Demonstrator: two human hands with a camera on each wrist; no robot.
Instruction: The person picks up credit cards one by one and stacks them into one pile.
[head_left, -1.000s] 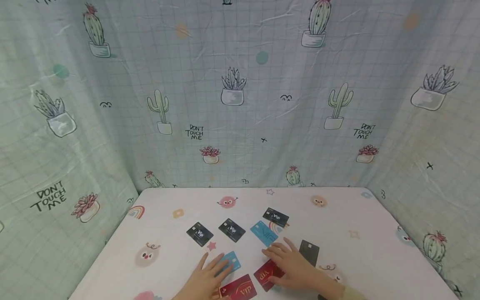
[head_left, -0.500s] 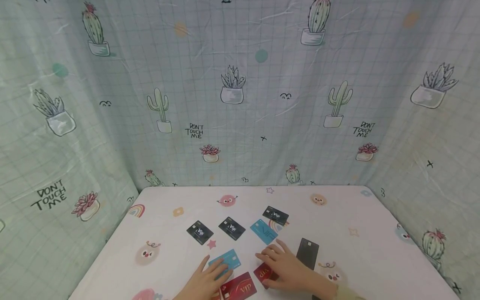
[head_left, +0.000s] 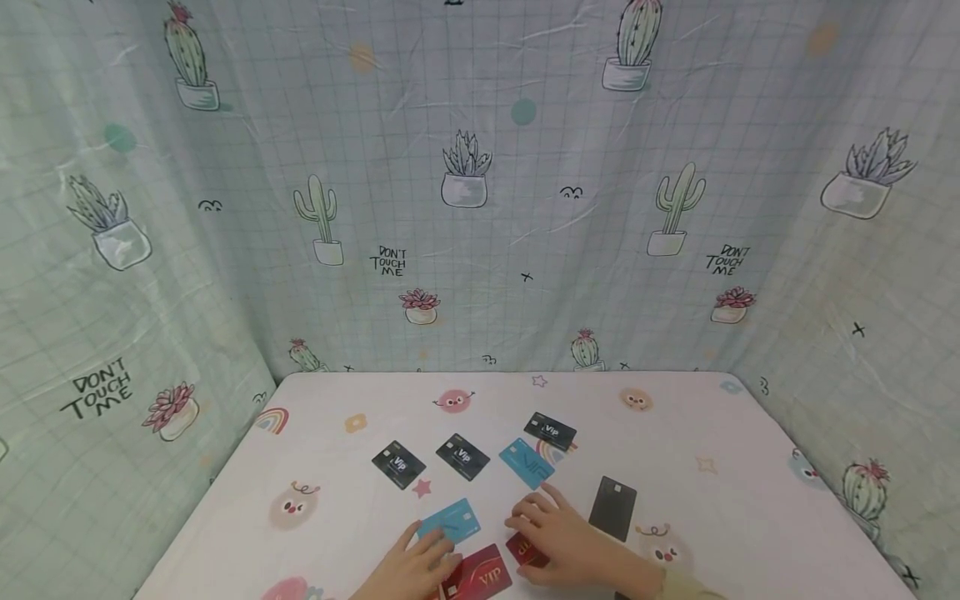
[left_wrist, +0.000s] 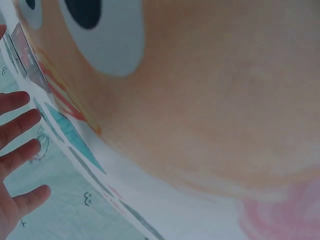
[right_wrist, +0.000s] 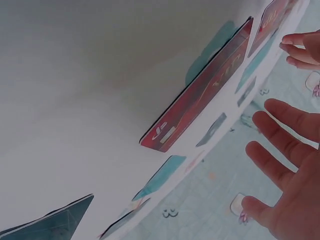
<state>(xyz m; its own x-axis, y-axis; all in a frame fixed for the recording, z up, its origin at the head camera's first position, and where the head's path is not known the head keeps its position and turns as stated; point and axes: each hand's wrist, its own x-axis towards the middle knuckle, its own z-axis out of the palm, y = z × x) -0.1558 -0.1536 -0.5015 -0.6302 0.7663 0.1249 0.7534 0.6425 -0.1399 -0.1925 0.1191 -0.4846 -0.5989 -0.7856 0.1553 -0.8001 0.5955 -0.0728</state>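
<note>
My left hand [head_left: 408,568] is spread over the near edge of a light-blue card [head_left: 457,517] and the left end of a red VIP card [head_left: 489,573]. In the left wrist view its fingers look nearly straight and hold nothing. My right hand [head_left: 566,540] hovers with loosely bent fingers over a second red VIP card [head_left: 522,550], covering much of it. The right wrist view shows that red card [right_wrist: 200,95] flat, apart from the relaxed fingers [right_wrist: 282,117]. Just right of this hand lies a dark grey card [head_left: 613,510], face down.
Farther back lie black VIP cards [head_left: 397,464] and another light-blue card [head_left: 527,462]. A dark card edge [head_left: 622,596] peeks out under the right forearm. The white patterned table [head_left: 712,517] is enclosed by a cactus-print curtain [head_left: 495,250].
My left hand has drawn back a little from the blue card toward the red one. My right hand has slid left over its red card, uncovering more of the dark grey card.
</note>
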